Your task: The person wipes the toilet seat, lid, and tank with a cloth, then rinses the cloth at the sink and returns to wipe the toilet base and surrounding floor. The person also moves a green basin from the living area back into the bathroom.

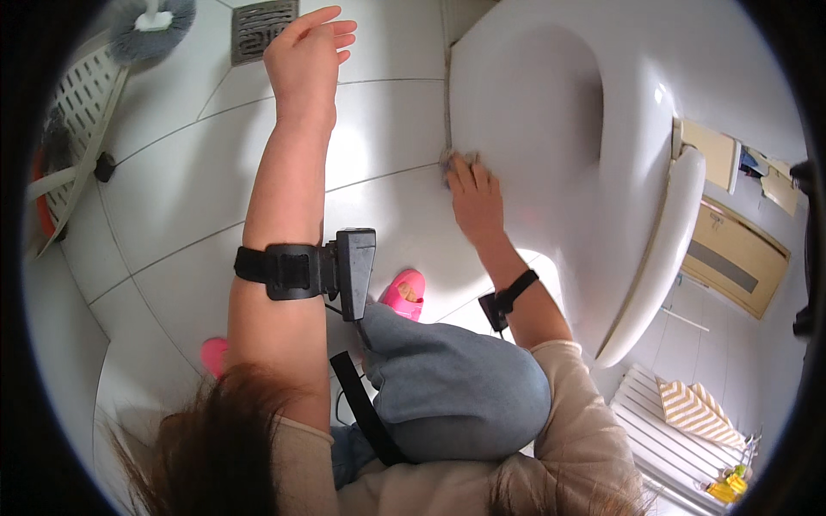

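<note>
My right hand (476,203) presses a small greyish wad (445,166), perhaps a cloth or scrubber, at the seam where the base of a white toilet (523,122) meets the tiled floor (387,138). My fingers hide most of the wad. Stretched forward, my left hand (310,58) holds nothing, and its fingers are slightly bent and apart. It hovers near a metal floor drain (248,35), covering part of its right side from view. Whether the left hand touches the floor I cannot tell.
A toilet brush (151,29) and a perforated plastic basket (87,90) are at the upper left. The raised toilet seat (664,258) rises close to my right arm. Pink slippers (406,293) are on my feet. A striped cloth (697,406) lies on a slatted rack (645,413).
</note>
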{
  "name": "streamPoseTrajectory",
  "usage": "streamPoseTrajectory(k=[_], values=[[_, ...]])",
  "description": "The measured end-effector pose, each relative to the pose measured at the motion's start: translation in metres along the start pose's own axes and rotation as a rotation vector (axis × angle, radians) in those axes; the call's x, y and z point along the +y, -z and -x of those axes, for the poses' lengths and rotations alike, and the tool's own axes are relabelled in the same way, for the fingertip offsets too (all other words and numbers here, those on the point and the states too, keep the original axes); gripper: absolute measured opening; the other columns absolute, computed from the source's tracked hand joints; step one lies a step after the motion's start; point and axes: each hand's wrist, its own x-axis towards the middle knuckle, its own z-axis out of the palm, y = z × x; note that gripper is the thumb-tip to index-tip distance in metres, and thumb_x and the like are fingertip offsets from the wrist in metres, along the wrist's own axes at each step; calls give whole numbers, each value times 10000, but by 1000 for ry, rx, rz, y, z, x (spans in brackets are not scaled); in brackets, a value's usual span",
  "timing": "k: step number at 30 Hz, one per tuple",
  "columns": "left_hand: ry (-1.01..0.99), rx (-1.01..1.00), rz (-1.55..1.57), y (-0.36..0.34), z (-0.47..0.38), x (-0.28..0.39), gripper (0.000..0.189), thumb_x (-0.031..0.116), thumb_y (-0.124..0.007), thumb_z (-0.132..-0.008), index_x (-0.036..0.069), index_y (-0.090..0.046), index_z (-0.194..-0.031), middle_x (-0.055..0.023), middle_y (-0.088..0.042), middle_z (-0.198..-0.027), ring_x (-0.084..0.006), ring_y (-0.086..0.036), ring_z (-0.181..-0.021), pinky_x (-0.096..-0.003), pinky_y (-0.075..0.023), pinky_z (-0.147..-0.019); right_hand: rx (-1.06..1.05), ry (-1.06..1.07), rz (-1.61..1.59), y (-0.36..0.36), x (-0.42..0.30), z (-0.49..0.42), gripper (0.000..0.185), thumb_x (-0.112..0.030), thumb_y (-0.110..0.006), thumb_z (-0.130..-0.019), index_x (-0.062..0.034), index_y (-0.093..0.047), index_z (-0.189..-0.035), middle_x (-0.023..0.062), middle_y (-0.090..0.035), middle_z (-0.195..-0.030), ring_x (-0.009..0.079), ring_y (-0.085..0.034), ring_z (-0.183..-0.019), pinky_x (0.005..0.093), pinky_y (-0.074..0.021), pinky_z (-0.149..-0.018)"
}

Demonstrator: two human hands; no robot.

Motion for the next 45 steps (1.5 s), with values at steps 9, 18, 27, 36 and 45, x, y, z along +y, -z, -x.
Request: streamPoseTrajectory(k=[9,18,27,36,45], values=[[21,-73,-37,-26,17,-24,320,69,-492,-922,-18,-646,-1189,-162,-701,-1082,-221,-669,-999,-336,-535,-895,-320,-275,-203,16,2,143,271,-74,-704,-757,-184,-651,-999,26,-528,-1223,287,-511,-1087,407,-529,-855],[2,-55,-39,-27,15,-31,317,51,-480,-913,-19,-656,-1167,-160,-707,-1059,-217,-671,-981,-330,-537,-880,162,-361,-211,70,16,39,542,50,-721,-707,-216,-641,-1173,95,-516,-1183,295,-525,-946,337,-558,-649],[10,-2,-30,-17,8,-29,306,43,-469,-913,-13,-665,-1142,-153,-711,-1040,-213,-673,-970,-319,-538,-867,103,-292,-72,33,-8,77,562,47,-693,-749,-192,-639,-1255,50,-511,-1311,287,-497,-958,328,-543,-727],[61,-13,-63,-21,11,-35,315,48,-448,-922,9,-677,-1135,-133,-715,-1027,-191,-664,-955,-320,-533,-865,284,-516,2,72,43,-26,722,15,-728,-731,-142,-480,-1390,183,-433,-1391,417,-458,-1111,502,-448,-951],[52,-27,-91,-14,5,-36,317,52,-443,-932,20,-679,-1141,-124,-712,-1032,-184,-658,-954,-314,-529,-861,255,-774,259,75,74,-57,742,-80,-643,-866,-27,-257,-1497,248,-383,-1448,455,-420,-1276,545,-294,-1111]])
